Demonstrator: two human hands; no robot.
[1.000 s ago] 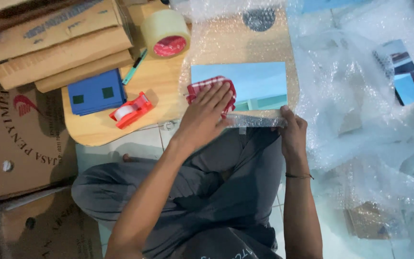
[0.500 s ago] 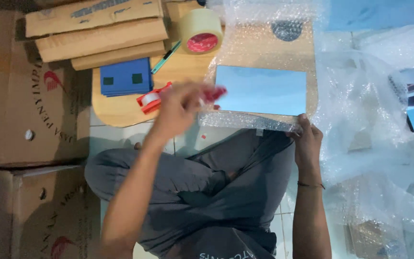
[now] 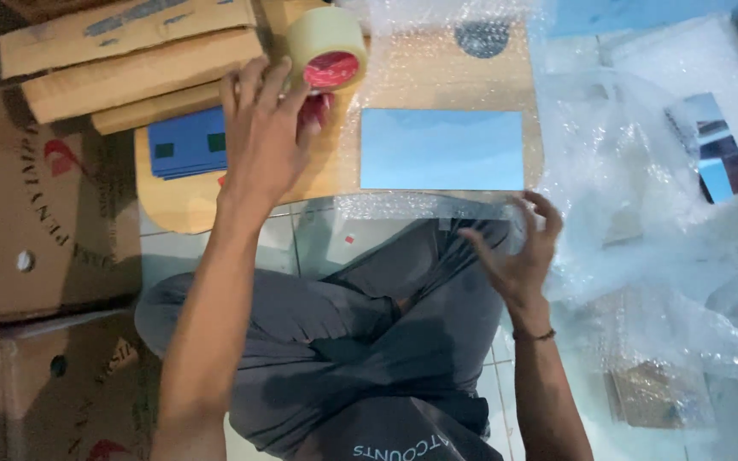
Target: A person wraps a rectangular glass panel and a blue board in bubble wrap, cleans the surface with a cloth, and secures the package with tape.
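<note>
Flattened cardboard boxes (image 3: 27,213) cover the floor at the left, with more folded cartons (image 3: 130,51) stacked at the top left. A wide sheet of bubble wrap (image 3: 642,196) spreads over the right side and runs under a blue card (image 3: 442,149) on a small wooden tabletop (image 3: 177,201). The card lies flat, its long axis running left to right, its long edges parallel to the tabletop's near edge, its plain face up. The person sits cross-legged in grey trousers (image 3: 360,341) just below the tabletop. The left hand (image 3: 262,141) reaches over the tabletop's left part with its fingers (image 3: 254,81) spread apart, the tips touching or just short of a roll of clear tape (image 3: 328,47) with a red core; whether they grip it cannot be told. The roll stands tilted, its open core facing the camera. Under that hand lies a stack of dark blue cards (image 3: 183,145), long axis also left to right. The right hand (image 3: 518,252) hovers at the wrap's near edge, just below the card's right corner, fingers (image 3: 548,213) loosely curled and apart, holding nothing that can be made out. A small glossy packet (image 3: 715,149) rests on the wrap at the far right.
</note>
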